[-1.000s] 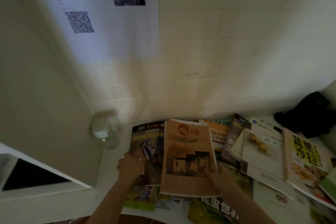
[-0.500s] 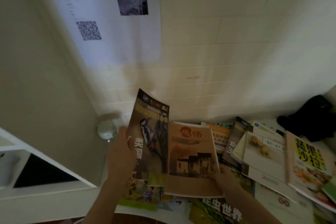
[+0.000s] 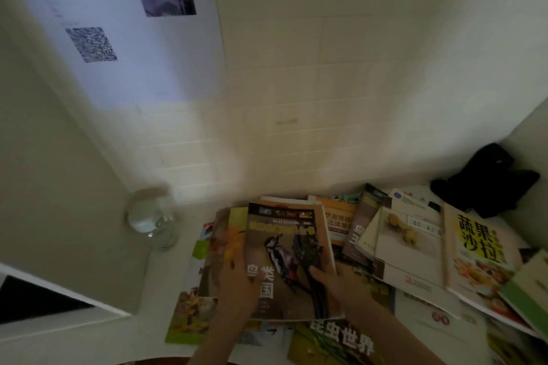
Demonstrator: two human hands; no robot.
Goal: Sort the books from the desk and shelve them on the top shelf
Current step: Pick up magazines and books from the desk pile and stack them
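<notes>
A bird book with a woodpecker on its cover (image 3: 289, 249) lies on top of the tan book, whose top edge (image 3: 284, 201) shows behind it. My left hand (image 3: 237, 281) grips the bird book's left edge, thumb on the cover. My right hand (image 3: 332, 278) holds the lower right of the cover and the stack under it. Many more books lie spread on the white desk (image 3: 166, 281): an orange one (image 3: 339, 222), a pale one with yellow flowers (image 3: 409, 234), a yellow-titled cookbook (image 3: 480, 249) and a green insect book (image 3: 338, 344).
A clear glass bottle (image 3: 151, 219) stands at the left by the tiled wall. A black cloth item (image 3: 486, 181) lies at the back right corner. A white shelf unit panel (image 3: 59, 187) rises at the left, with a dark opening (image 3: 35, 299) below.
My left hand lifted the bird book from the left of the tan book and carried it right. It now lies on top of the tan book, with my right hand on it too.
</notes>
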